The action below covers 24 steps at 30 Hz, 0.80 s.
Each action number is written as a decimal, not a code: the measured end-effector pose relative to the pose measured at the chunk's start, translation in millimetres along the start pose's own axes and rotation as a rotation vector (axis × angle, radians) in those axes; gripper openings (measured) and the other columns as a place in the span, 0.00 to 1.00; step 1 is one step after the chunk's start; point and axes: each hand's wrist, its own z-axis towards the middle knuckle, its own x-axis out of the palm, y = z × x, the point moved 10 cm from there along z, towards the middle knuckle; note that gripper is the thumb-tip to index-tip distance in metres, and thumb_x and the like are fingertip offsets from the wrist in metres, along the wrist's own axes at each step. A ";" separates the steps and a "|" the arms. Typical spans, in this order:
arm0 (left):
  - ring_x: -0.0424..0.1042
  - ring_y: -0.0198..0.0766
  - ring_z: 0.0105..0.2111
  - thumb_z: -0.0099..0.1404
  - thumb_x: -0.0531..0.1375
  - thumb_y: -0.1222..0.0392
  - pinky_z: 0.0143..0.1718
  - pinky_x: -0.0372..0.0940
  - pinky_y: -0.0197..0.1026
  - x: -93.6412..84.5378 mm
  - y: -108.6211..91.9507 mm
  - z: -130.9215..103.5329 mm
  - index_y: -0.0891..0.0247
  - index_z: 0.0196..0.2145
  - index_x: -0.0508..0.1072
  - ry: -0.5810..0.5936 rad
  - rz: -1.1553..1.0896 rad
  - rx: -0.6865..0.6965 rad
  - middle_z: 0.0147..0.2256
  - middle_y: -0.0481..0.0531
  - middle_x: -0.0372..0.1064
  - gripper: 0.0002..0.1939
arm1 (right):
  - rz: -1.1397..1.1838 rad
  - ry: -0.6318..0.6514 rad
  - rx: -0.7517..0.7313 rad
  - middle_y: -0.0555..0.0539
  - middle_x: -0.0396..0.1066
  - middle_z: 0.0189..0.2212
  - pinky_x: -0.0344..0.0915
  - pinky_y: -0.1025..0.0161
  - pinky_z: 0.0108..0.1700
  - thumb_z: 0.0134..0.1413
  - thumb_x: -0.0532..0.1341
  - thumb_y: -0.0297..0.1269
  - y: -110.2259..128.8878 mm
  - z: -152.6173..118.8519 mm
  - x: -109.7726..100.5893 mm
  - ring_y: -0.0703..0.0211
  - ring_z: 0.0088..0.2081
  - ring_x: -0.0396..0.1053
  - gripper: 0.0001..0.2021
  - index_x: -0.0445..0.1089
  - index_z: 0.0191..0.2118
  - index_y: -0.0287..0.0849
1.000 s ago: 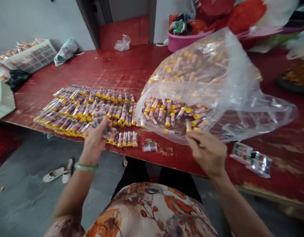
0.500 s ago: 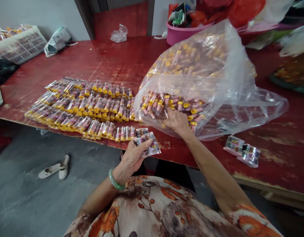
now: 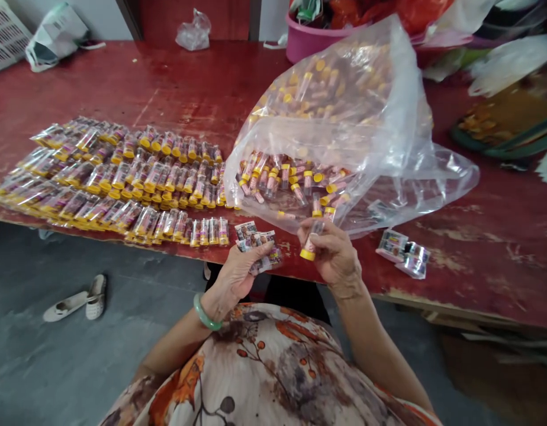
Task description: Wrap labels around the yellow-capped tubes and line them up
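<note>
Tube [image 3: 309,247], one, tight between right fingers [image 3: 329,241]; packets [image 3: 256,238], perhaps three, tight between left fingers [image 3: 259,251].

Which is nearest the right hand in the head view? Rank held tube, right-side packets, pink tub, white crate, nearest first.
1. Held tube: in the right hand.
2. Right-side packets: to its right.
3. Pink tub: at the back.
4. White crate: back left.

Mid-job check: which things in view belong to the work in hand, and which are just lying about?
Likely part of the work:
printed packets, in the left hand
yellow-capped tube, in the right hand
clear bag of tubes
rows of packaged tubes
loose packets at right

Apparently just lying about:
white shoes on the floor
crumpled bag
pink basin
</note>
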 end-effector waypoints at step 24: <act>0.67 0.29 0.23 0.40 0.76 0.60 0.28 0.63 0.35 -0.4 2.1 -15.1 0.68 0.28 0.75 -0.040 -0.109 0.106 0.26 0.46 0.72 0.19 | -0.944 -0.046 -0.812 0.47 0.70 0.35 0.69 0.65 0.33 0.52 0.67 0.31 53.4 -108.4 50.6 0.62 0.33 0.70 0.12 0.68 0.42 0.42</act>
